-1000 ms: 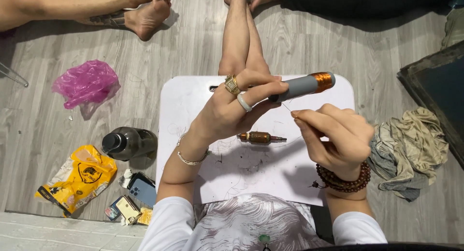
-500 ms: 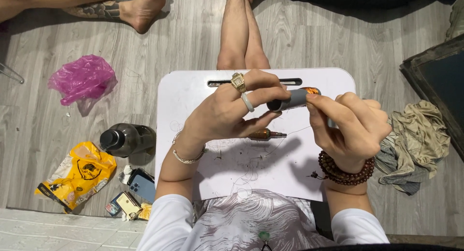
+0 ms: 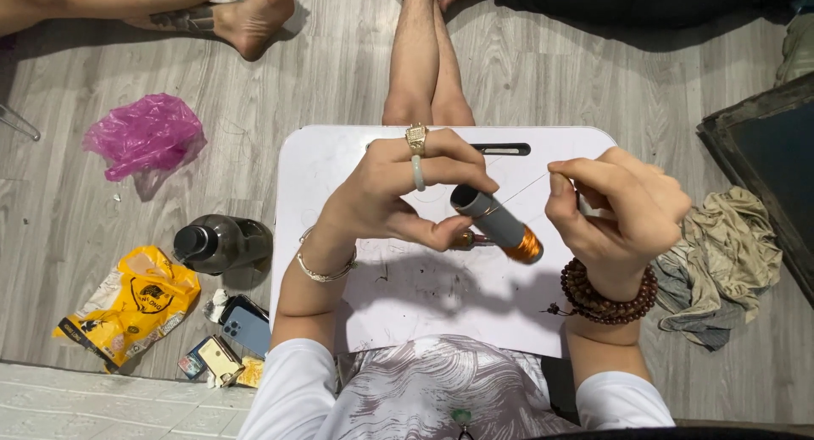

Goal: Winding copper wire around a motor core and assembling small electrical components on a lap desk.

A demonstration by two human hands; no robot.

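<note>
My left hand (image 3: 398,194), with two rings and a silver bracelet, grips a grey cylinder with an orange end (image 3: 498,225) above a white lap tray (image 3: 339,169). The cylinder's dark open end tilts up toward the fingers. My right hand (image 3: 619,211), wearing a brown bead bracelet, pinches a thin wire (image 3: 521,186) that runs toward the cylinder's open end. A small brass-coloured part (image 3: 465,239) lies on the tray, mostly hidden behind the left thumb and the cylinder.
My bare legs (image 3: 420,58) stretch beyond the tray. Another person's foot (image 3: 250,16) rests at top left. On the floor left lie a pink plastic bag (image 3: 144,135), dark bottle (image 3: 216,243), yellow packet (image 3: 127,309) and phone (image 3: 246,325). A crumpled cloth (image 3: 721,253) lies right, beside a dark framed panel (image 3: 763,160).
The left hand has turned the cylinder so its orange end now points down toward me. The right hand has opened away to the right, drawing the thin wire out from the cylinder.
</note>
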